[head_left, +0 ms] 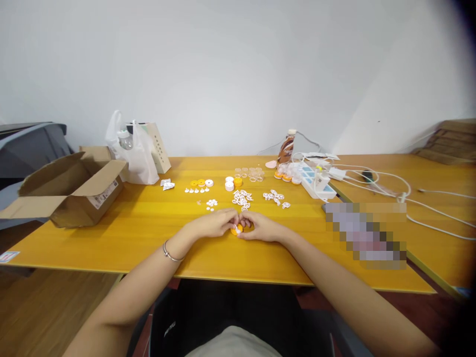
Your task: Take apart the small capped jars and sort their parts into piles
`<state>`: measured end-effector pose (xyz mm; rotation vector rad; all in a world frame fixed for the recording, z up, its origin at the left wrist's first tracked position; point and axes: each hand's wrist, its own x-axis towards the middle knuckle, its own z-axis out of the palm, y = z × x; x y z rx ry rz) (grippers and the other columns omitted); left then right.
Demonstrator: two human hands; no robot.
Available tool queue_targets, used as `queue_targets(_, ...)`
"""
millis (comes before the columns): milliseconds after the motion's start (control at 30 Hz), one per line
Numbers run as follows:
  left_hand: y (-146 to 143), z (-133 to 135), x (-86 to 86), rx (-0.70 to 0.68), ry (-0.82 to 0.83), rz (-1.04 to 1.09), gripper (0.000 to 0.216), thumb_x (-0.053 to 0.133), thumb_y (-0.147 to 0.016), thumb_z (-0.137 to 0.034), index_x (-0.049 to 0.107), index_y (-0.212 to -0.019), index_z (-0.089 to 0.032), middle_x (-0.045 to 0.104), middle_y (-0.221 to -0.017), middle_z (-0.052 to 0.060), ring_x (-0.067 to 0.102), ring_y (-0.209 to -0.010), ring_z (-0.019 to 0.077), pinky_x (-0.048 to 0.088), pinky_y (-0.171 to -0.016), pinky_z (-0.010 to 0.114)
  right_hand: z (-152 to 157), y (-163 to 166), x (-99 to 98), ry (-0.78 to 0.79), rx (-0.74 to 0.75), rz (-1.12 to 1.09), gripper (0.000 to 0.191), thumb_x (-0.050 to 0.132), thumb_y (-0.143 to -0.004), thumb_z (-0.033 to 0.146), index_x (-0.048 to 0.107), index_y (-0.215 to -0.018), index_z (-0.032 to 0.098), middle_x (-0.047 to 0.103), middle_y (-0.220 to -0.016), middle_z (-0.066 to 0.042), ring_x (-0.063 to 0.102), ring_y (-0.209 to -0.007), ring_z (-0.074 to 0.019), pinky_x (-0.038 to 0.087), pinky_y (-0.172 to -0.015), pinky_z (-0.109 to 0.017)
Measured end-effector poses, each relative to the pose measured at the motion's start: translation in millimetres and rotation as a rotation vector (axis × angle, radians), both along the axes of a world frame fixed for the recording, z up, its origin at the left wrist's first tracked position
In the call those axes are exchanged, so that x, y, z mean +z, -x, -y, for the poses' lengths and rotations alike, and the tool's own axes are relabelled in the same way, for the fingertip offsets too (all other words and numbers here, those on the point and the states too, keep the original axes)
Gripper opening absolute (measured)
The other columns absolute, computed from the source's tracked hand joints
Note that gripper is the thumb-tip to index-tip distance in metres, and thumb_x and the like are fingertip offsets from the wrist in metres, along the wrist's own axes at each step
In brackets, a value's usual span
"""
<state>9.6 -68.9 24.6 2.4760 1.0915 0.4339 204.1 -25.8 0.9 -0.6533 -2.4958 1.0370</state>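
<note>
My left hand [213,224] and my right hand [260,227] rest together on the yellow table [148,233], fingers pinched round a small orange cap [236,229] with a white piece on it. Just beyond my hands lie small white parts [241,198], a second white cluster [275,196], and white buttons [211,203]. Farther back sit orange and white caps [201,183], an orange cap [238,181] beside white rings [229,184], and clear rings [250,173]. A bangle circles my left wrist.
An open cardboard box [70,191] stands at the left, with a white plastic bag [132,153] and a beige carton behind it. A brown bottle [286,147], a power strip [316,182] and white cables [390,183] lie at the back right.
</note>
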Motion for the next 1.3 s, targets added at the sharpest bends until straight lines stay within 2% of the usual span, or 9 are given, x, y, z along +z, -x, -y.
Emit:
queue_targets(100,13.5,-8.5,5.6,0.109,-0.043,0.09,0.008,0.045,-0.082,-0.02,0.052,-0.084,-0.017,0.058,-0.081,0.002,0.053,-0.073,0.0124,0.043,-0.069,0.023,-0.7,0.2,-1.8,0.005,-0.016,0.001,0.025,0.063,-0.069,0.029,0.054,-0.089,0.018,0.044,-0.072,0.003,0.041,-0.066,-0.0101,0.037,-0.062,-0.023)
queue_targets(267,50.3,-33.7,6.2,0.496,-0.22,0.258,0.011,0.05,-0.077,-0.023,0.057,-0.081,-0.015,0.063,-0.077,0.004,0.057,-0.07,0.0135,0.045,-0.067,0.024,-2.3,0.0,-4.9,-0.005,-0.037,0.024,0.027,0.064,-0.068,0.03,0.056,-0.091,0.017,0.046,-0.075,0.002,0.043,-0.067,-0.0107,0.038,-0.063,-0.024)
queue_targets(367,62.7,-42.3,-1.6,0.55,-0.148,0.174,0.014,0.05,-0.074,-0.021,0.062,-0.077,-0.014,0.066,-0.073,0.004,0.06,-0.067,0.0148,0.045,-0.065,0.025,-2.2,-0.1,-4.7,-0.009,-0.038,0.027,0.027,0.063,-0.069,0.031,0.056,-0.091,0.017,0.046,-0.074,0.002,0.043,-0.067,-0.0106,0.038,-0.062,-0.024)
queue_targets(500,63.9,-43.6,-9.4,0.505,-0.028,0.129,0.019,0.049,-0.073,-0.02,0.066,-0.077,-0.014,0.068,-0.071,0.004,0.062,-0.066,0.0157,0.046,-0.064,0.025,-1.2,-0.2,-2.8,-0.01,-0.035,0.035,0.027,0.063,-0.069,0.031,0.055,-0.091,0.018,0.045,-0.074,0.002,0.042,-0.067,-0.0104,0.037,-0.063,-0.024)
queue_targets(733,57.7,-39.7,-8.7,0.465,0.063,0.168,0.017,0.053,-0.072,-0.022,0.064,-0.079,-0.012,0.069,-0.075,0.006,0.063,-0.068,0.0159,0.047,-0.065,0.025,-0.2,-0.4,-1.2,-0.006,-0.045,0.047,0.027,0.063,-0.069,0.031,0.056,-0.091,0.017,0.046,-0.075,0.002,0.043,-0.067,-0.0106,0.038,-0.063,-0.024)
queue_targets(1000,53.9,-38.9,-4.3,0.458,0.007,0.064,0.015,0.053,-0.075,-0.021,0.065,-0.078,-0.012,0.068,-0.076,0.005,0.06,-0.069,0.015,0.045,-0.067,0.024,0.0,0.4,-1.0,-0.003,-0.054,0.042,0.028,0.064,-0.068,0.03,0.055,-0.09,0.017,0.046,-0.075,0.002,0.043,-0.067,-0.0106,0.038,-0.062,-0.024)
queue_targets(1100,50.6,-36.0,-1.3,0.47,-0.067,0.057,0.016,0.053,-0.077,-0.021,0.066,-0.082,-0.012,0.067,-0.079,0.006,0.059,-0.07,0.0152,0.044,-0.067,0.025,-0.1,0.3,-1.1,0.003,-0.042,0.034,0.027,0.063,-0.068,0.03,0.055,-0.091,0.017,0.046,-0.075,0.001,0.043,-0.067,-0.0106,0.037,-0.063,-0.024)
queue_targets(1167,44.5,-30.0,1.5,0.397,-0.111,0.078,0.016,0.054,-0.078,-0.022,0.066,-0.085,-0.013,0.065,-0.082,0.006,0.058,-0.073,0.0146,0.044,-0.069,0.025,-0.2,0.1,-1.3,0.007,-0.037,0.028,0.028,0.063,-0.069,0.03,0.055,-0.091,0.017,0.046,-0.075,0.001,0.042,-0.067,-0.0106,0.037,-0.062,-0.024)
queue_targets(1300,23.7,-12.8,4.8,0.051,-0.049,0.131,0.017,0.054,-0.082,-0.025,0.065,-0.092,-0.016,0.063,-0.087,0.005,0.057,-0.079,0.0125,0.044,-0.076,0.024,-0.8,0.0,-1.5,0.015,-0.021,0.016,0.025,0.063,-0.07,0.03,0.054,-0.09,0.017,0.044,-0.073,0.003,0.04,-0.065,-0.0099,0.036,-0.061,-0.023)
